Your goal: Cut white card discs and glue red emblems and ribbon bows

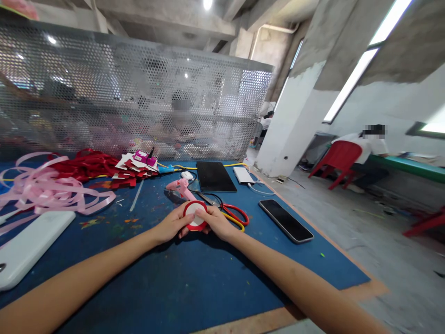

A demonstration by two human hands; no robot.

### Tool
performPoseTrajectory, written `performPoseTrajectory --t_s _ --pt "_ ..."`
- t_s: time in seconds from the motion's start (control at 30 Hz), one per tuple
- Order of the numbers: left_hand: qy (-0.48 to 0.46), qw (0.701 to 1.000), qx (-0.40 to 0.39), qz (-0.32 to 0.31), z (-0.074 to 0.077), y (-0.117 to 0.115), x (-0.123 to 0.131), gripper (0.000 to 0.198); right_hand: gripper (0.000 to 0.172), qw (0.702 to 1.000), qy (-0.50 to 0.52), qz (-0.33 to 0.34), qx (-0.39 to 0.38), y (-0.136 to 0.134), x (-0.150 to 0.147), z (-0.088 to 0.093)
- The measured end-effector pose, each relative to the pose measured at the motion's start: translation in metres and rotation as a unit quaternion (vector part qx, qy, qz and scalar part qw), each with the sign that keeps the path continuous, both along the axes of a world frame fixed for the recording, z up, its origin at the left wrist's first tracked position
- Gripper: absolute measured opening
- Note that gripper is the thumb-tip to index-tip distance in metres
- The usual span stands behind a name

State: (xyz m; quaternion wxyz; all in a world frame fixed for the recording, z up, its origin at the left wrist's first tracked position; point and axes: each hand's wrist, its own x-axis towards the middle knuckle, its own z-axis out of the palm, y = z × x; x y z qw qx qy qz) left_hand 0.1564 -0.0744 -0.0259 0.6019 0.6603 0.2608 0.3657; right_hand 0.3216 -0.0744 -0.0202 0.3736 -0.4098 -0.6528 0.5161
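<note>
Between my two hands, a round white disc with a red rim [195, 216] is held above the blue tabletop. My left hand [174, 223] grips its left side, thumb on the white face. From the other side my right hand [218, 222] closes on it, its thumb also pressed on the white face. The fingers behind the disc are mostly hidden. Just beyond lies a pink glue gun [182, 188]. Scissors with red and yellow handles [236, 214] rest behind my right hand, their blades partly covered.
Pink ribbon [52, 188], red ribbon [86, 164] and red-and-white pieces [134, 169] are heaped at left, behind a long white object [34, 246]. A black tablet [215, 176], white power bank [243, 175] and phone [285, 220] lie around. A perforated metal screen [139, 93] stands behind.
</note>
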Motion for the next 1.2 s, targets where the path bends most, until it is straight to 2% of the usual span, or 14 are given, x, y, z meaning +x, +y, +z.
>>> performPoseTrajectory --t_s 0.1,0.23,0.37,0.53,0.77,0.93,1.07,1.2 --pt "-0.015 1.000 -0.010 -0.007 0.0033 0.0005 -0.0008 0.062 0.043 1.000 0.005 0.001 -0.004 -0.0012 -0.0004 0.0023" --pt "-0.022 1.000 -0.011 0.014 0.0046 0.0009 -0.0004 0.064 0.040 1.000 0.014 -0.014 0.003 -0.0022 -0.0018 0.0036" --pt "-0.005 1.000 -0.009 0.019 0.0021 0.0013 0.0011 0.057 0.038 0.999 0.019 -0.026 0.002 -0.0033 -0.0018 0.0037" --pt "-0.026 0.999 -0.004 0.030 0.0013 0.0028 0.0019 0.053 0.036 1.000 0.017 -0.012 -0.006 -0.0040 -0.0016 0.0054" --pt "-0.042 0.996 -0.063 0.037 0.0032 0.0019 0.0005 0.054 0.036 1.000 0.020 0.006 0.005 -0.0051 -0.0040 0.0076" --pt "-0.028 0.998 -0.023 0.045 0.0030 0.0026 0.0007 0.054 0.044 1.000 0.008 0.006 -0.015 -0.0070 -0.0043 0.0064" --pt "-0.013 0.999 -0.007 0.045 0.0046 0.0024 0.0016 0.055 0.044 1.000 0.009 -0.026 -0.008 -0.0067 -0.0047 0.0065" --pt "-0.012 0.999 -0.005 0.048 0.0046 0.0013 0.0022 0.056 0.042 1.000 0.002 -0.020 0.009 -0.0050 -0.0039 0.0063"
